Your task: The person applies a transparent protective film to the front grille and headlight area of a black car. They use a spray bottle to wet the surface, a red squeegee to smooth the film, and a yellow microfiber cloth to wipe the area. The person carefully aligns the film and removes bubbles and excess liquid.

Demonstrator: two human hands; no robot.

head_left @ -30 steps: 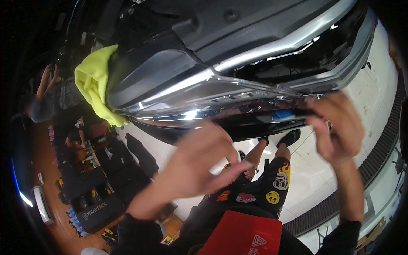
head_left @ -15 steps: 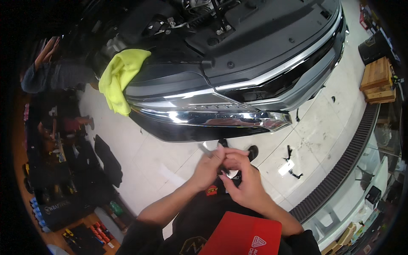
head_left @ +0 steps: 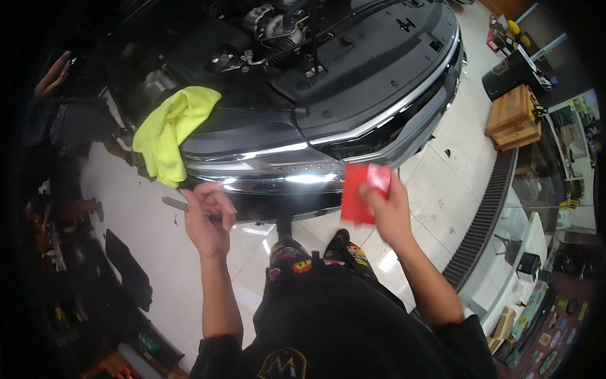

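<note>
My left hand (head_left: 209, 218) is partly curled, with a slim grey flat tool (head_left: 175, 203) sticking out to the left past the thumb. The rest of that tool is hidden in the hand. In my right hand (head_left: 390, 207) is a flat red squeegee card (head_left: 356, 197), pinched under the thumb. Both hands are raised in front of a dark car's front corner, whose chrome trim (head_left: 284, 183) runs across just beyond them. A yellow-green cloth (head_left: 177, 129) is draped over the fender, close beyond my left hand.
The engine bay (head_left: 278, 31) stands uncovered at the top. Wooden boxes (head_left: 514, 120) sit at the right, by a dark floor grate (head_left: 483, 221). Another person's arm (head_left: 53, 76) shows at the far left. Pale tiles (head_left: 435, 196) cover the floor.
My hands, together before, have moved apart and forward. The red squeegee card, previously loose near the lower edge, is now in my right hand. The view has shifted over the car.
</note>
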